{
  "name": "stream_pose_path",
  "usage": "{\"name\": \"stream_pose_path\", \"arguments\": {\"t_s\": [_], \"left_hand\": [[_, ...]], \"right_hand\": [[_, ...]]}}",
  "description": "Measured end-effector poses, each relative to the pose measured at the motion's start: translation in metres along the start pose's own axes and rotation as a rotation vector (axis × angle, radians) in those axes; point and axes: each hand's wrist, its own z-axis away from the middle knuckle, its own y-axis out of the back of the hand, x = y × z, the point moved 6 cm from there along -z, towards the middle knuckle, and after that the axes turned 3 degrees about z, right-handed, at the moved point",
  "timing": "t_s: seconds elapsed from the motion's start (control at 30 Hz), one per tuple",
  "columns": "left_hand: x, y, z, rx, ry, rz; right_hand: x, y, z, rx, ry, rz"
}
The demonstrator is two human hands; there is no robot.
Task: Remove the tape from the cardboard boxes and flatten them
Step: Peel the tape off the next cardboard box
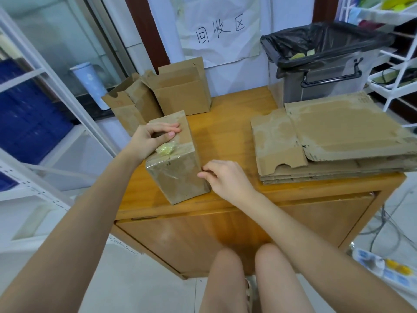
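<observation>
Cardboard box (180, 175) under both hands.

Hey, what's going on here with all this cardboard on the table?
A person is stripping tape off a sealed cardboard box on a wooden table. The left hand steadies its top beside a wad of peeled tape, while the right hand picks at its side edge. Flattened boxes are stacked to the right; two open boxes wait behind.

The taped box (178, 159) hid the right hand's (228, 179) fingertips at its near right edge. Right of the box, the flattened cardboard stack (334, 141) ran off the picture's right edge. Behind the box, the left open box's (128, 105) printed red mark was too small to read.
</observation>
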Motion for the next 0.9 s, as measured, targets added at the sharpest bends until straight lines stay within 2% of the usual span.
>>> {"name": "stream_pose_path", "arguments": {"t_s": [0.17,0.3,0.47,0.9], "left_hand": [[-0.002,0.001,0.001,0.014,0.004,0.008],[-0.004,0.000,0.000,0.009,0.005,-0.025],[-0.007,0.002,-0.001,0.007,0.016,-0.028],[-0.010,0.004,-0.003,-0.005,0.033,-0.054]], "right_hand": [[0.002,-0.005,0.002,-0.004,0.049,0.060],[-0.009,-0.002,0.001,0.069,0.140,0.192],[-0.019,0.000,0.001,0.065,0.254,0.318],[-0.011,0.004,-0.006,-0.003,0.414,0.371]]}}
